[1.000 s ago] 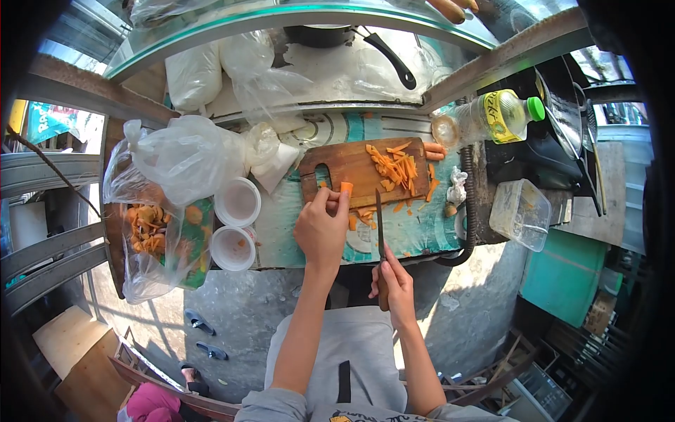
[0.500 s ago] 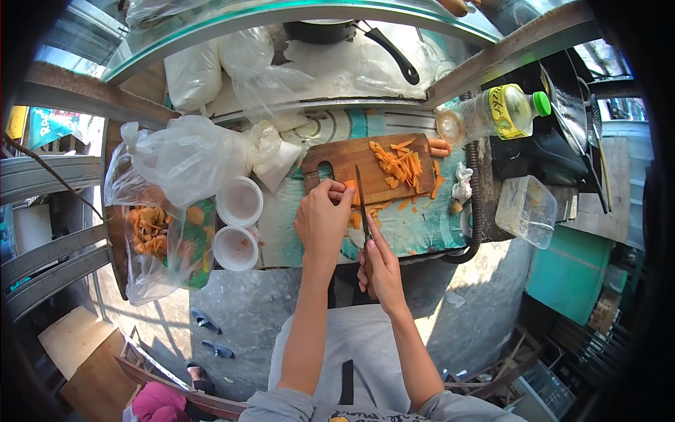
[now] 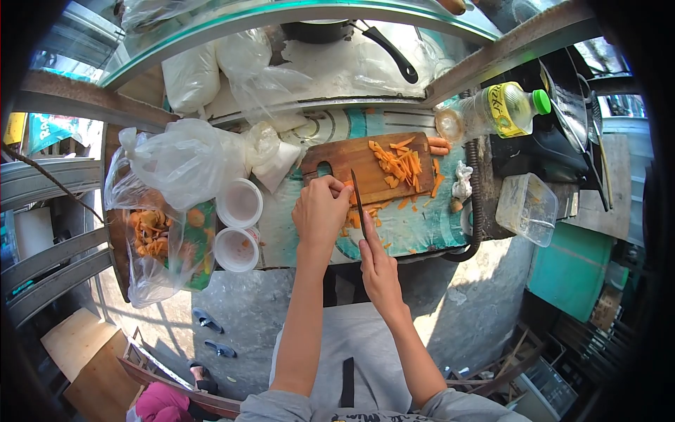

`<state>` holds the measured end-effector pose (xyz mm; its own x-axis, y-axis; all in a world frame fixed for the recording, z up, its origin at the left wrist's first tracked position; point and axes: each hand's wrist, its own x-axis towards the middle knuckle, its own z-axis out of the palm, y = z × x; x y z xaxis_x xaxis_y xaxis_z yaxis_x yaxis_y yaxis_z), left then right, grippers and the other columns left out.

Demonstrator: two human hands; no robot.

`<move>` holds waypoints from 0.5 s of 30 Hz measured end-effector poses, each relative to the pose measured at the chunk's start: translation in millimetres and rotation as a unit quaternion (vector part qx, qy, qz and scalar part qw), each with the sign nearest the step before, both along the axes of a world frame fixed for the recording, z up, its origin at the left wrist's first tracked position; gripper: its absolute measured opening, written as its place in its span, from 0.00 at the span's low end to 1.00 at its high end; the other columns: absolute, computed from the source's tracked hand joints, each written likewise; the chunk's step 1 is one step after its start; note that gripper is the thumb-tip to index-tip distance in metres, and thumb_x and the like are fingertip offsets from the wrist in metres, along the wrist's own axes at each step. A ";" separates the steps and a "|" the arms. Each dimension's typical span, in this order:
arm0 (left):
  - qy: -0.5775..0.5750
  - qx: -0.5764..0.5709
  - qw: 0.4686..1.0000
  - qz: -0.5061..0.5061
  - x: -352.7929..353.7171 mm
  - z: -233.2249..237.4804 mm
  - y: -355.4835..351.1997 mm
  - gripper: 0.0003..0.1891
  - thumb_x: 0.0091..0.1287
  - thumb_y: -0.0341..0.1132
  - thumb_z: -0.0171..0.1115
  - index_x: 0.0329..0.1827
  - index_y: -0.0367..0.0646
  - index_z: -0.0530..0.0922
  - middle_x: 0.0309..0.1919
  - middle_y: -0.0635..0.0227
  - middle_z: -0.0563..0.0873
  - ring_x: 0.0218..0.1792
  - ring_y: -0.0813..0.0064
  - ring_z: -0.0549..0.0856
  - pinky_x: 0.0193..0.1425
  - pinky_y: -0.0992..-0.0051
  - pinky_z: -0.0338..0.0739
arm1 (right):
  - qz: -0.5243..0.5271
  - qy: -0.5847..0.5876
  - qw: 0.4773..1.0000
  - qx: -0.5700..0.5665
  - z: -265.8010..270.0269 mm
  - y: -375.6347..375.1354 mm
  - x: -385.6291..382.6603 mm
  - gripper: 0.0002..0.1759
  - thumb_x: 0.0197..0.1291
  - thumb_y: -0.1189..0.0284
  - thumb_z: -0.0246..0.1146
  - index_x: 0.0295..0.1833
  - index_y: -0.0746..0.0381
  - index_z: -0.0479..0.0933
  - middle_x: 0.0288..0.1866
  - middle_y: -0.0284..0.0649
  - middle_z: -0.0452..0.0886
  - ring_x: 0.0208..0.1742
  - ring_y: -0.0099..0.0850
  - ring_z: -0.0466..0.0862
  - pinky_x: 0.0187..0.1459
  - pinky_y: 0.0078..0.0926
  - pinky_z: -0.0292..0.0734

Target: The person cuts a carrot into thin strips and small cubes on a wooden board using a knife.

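Observation:
My left hand (image 3: pixel 320 214) is closed on a small piece of carrot (image 3: pixel 348 184) at the near left edge of the wooden cutting board (image 3: pixel 337 156). In my right hand (image 3: pixel 378 271) is the handle of a knife (image 3: pixel 358 197), whose dark blade points away from me, right beside the carrot piece. Cut carrot strips (image 3: pixel 399 165) lie heaped on the right half of the board. More scraps are scattered on the cloth between the board and me. Whole carrot ends (image 3: pixel 439 145) rest past the board's right edge.
To the left stand two white tubs (image 3: pixel 236 250) and plastic bags (image 3: pixel 186 162), with carrot peelings (image 3: pixel 149 232) in one bag. On the right are a green-capped bottle (image 3: pixel 508 110), a clear container (image 3: pixel 526 209) and a black stove. A pan (image 3: pixel 320 30) sits behind. Someone in pink (image 3: pixel 162 402) is at lower left.
The knife's blade has tilted slightly left toward the carrot piece. My right hand has turned, its fingers now straighter along the handle. My left hand has barely moved.

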<state>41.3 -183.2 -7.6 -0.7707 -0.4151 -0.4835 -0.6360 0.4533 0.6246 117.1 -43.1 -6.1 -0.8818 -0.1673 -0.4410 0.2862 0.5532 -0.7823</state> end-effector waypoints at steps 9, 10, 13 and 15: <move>-0.009 0.001 1.000 -0.016 -4.3 -0.6 -0.9 0.12 0.60 0.41 0.68 0.34 0.41 0.86 0.28 0.66 0.89 0.33 0.65 0.88 0.39 0.66 0.79 | 0.041 0.022 0.998 0.034 4.9 -0.9 -4.8 0.29 0.76 0.68 0.48 0.79 0.43 0.54 0.40 0.59 0.81 0.19 0.47 0.77 0.29 0.36 0.74; -0.007 0.001 1.000 -0.016 -5.4 -1.5 -1.7 0.12 0.60 0.41 0.68 0.34 0.41 0.86 0.28 0.66 0.89 0.33 0.65 0.88 0.39 0.66 0.79 | 0.043 0.001 0.999 0.030 3.5 -0.1 -7.1 0.28 0.77 0.66 0.47 0.79 0.42 0.54 0.47 0.57 0.80 0.23 0.48 0.79 0.33 0.37 0.75; -0.016 0.014 1.000 -0.020 -5.6 -4.8 -2.6 0.12 0.60 0.41 0.69 0.33 0.40 0.86 0.28 0.66 0.89 0.33 0.65 0.88 0.38 0.66 0.79 | 0.034 -0.009 0.999 -0.001 -14.1 4.6 -4.5 0.28 0.77 0.64 0.44 0.80 0.43 0.53 0.57 0.49 0.81 0.24 0.37 0.74 0.33 0.30 0.74; -0.007 0.008 1.000 -0.023 -5.5 -4.8 -2.0 0.11 0.59 0.41 0.69 0.33 0.41 0.85 0.28 0.66 0.89 0.33 0.65 0.88 0.38 0.66 0.79 | 0.025 0.004 0.999 -0.028 -23.5 7.8 -4.3 0.28 0.78 0.63 0.44 0.80 0.45 0.51 0.60 0.42 0.81 0.22 0.25 0.66 0.31 0.24 0.72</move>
<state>35.9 -185.3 -12.5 -0.7817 -0.3714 -0.5009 -0.6236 0.4727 0.6227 112.8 -35.3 -29.5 -0.8750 -0.2353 -0.4231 0.2537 0.5216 -0.8146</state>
